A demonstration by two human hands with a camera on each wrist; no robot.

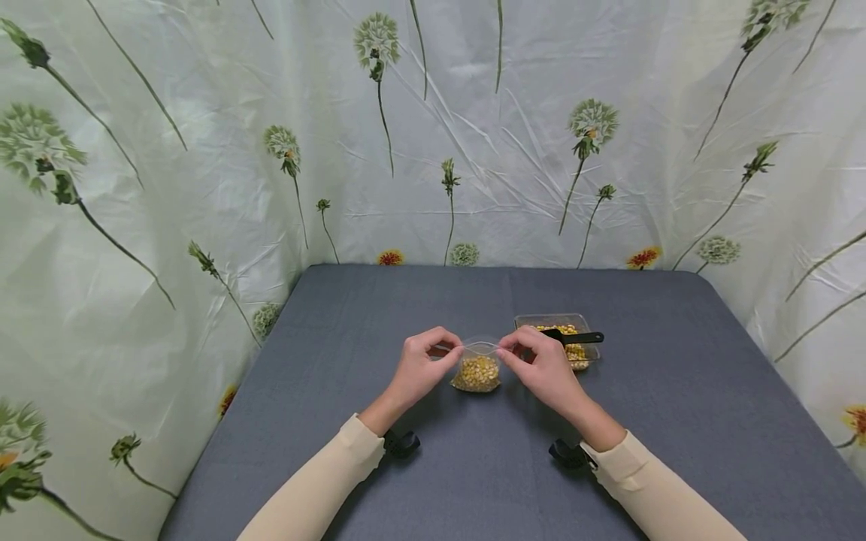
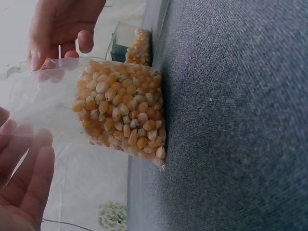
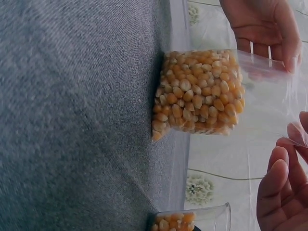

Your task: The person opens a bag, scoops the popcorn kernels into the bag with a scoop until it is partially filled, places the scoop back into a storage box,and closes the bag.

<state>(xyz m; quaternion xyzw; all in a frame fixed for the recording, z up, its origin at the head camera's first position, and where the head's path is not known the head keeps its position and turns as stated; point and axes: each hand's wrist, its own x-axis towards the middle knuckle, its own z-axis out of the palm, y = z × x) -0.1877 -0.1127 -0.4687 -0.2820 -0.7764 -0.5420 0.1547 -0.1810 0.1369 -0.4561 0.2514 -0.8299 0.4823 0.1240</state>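
Note:
A clear plastic zip bag [image 1: 477, 373], its lower part filled with yellow corn kernels [image 2: 120, 108], stands upright on the table between both hands. My left hand [image 1: 426, 366] pinches the left end of the bag's top edge between thumb and fingers. The opposite end of that edge is pinched by my right hand [image 1: 541, 367]. Between the two grips the bag's mouth gapes slightly in the head view. In the right wrist view the bag's kernels [image 3: 199, 91] fill it up to below the clear upper part.
Just beyond the right hand sits a clear rectangular container [image 1: 551, 321] holding more corn kernels. A black scoop [image 1: 582, 338] lies across it, handle pointing right. Grey cloth covers the table [image 1: 406, 300], and a flower-patterned curtain [image 1: 433, 135] hangs behind.

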